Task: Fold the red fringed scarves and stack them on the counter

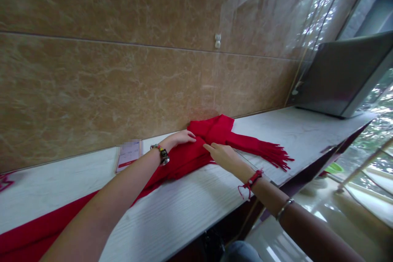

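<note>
A long red scarf (184, 168) runs across the white countertop from the lower left. Toward the wall it lies bunched and folded over itself, and one fringed end (276, 156) spreads to the right. My left hand (181, 136) rests on the folded part with its fingers stretched out over the cloth. At the near right side of the fold, my right hand (223, 154) has its fingers curled in against the scarf, the index finger pointing left. Its fingertips are partly hidden. A beaded bracelet is on the left wrist; a red cord and a metal bangle are on the right.
The white countertop (190, 198) meets a brown tiled wall (138, 86). Behind my left forearm lies a pale card or booklet (129, 155). A large grey boxy appliance (334, 77) stands at the far right. Beyond the counter's front edge are the floor and a green bowl (334, 168).
</note>
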Available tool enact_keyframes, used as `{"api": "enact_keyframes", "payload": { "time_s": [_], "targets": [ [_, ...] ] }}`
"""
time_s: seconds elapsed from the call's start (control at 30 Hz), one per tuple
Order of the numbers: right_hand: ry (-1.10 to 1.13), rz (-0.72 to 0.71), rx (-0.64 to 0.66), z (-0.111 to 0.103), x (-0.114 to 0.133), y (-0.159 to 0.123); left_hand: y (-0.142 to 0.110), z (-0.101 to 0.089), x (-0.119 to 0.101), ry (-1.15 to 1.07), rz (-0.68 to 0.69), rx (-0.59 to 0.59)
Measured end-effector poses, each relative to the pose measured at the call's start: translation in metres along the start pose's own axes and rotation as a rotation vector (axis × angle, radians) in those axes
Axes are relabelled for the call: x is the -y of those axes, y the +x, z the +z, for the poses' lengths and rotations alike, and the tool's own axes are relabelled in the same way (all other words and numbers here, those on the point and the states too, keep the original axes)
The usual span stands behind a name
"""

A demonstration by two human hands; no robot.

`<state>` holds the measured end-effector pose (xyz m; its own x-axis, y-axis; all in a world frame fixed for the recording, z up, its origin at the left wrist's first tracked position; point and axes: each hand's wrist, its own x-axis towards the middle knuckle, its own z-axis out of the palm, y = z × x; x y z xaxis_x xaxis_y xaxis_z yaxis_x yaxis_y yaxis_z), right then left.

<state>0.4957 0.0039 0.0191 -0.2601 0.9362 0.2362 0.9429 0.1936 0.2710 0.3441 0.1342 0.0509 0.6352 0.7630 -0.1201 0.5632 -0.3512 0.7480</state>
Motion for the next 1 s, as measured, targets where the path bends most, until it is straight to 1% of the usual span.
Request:
{"api": "enact_keyframes", "payload": {
  "time_s": [0.1,0.17,0.23,0.27,0.33,0.37,0.47,0.57,0.67,0.77,0.83,0.9,0.93,1.0],
  "targets": [
    [0.022,0.007,-0.014,0.0,0.0,0.0,-0.015,-0.002,0.006,0.091,0.044,-0.039],
    [0.025,-0.007,-0.06,-0.001,0.001,0.001,-0.031,-0.002,0.01,0.221,0.124,-0.12],
    [0.02,-0.039,-0.122,-0.001,0.002,0.001,-0.051,0.001,0.016,0.398,0.197,-0.224],
    [0.014,-0.06,-0.148,0.0,0.002,0.001,-0.063,0.004,0.019,0.48,0.208,-0.27],
    [0.001,-0.099,-0.184,0.003,0.001,0.002,-0.088,0.012,0.026,0.599,0.186,-0.329],
    [-0.005,-0.116,-0.196,0.004,0.001,0.003,-0.101,0.016,0.03,0.645,0.177,-0.339],
    [-0.009,-0.143,-0.219,0.004,-0.002,0.004,-0.139,0.027,0.048,0.758,0.197,-0.316],
    [-0.002,-0.148,-0.219,0.001,-0.004,0.005,-0.164,0.032,0.071,0.835,0.17,-0.347],
    [-0.001,-0.144,-0.19,-0.001,-0.003,0.006,-0.173,0.034,0.09,0.874,0.087,-0.394],
    [0.001,-0.111,-0.15,0.001,-0.001,0.006,-0.172,0.032,0.095,0.935,0.035,-0.399],
    [-0.002,-0.086,-0.129,0.002,-0.001,0.006,-0.171,0.025,0.091,0.957,0.044,-0.345],
    [-0.011,-0.068,-0.127,0.0,-0.002,0.007,-0.173,0.011,0.083,0.941,0.062,-0.294],
    [-0.014,-0.065,-0.136,-0.001,-0.003,0.008,-0.175,0.003,0.078,0.926,0.076,-0.291],
    [-0.01,-0.059,-0.172,-0.005,-0.007,0.008,-0.18,-0.012,0.068,0.898,0.123,-0.334]
  ]
}}
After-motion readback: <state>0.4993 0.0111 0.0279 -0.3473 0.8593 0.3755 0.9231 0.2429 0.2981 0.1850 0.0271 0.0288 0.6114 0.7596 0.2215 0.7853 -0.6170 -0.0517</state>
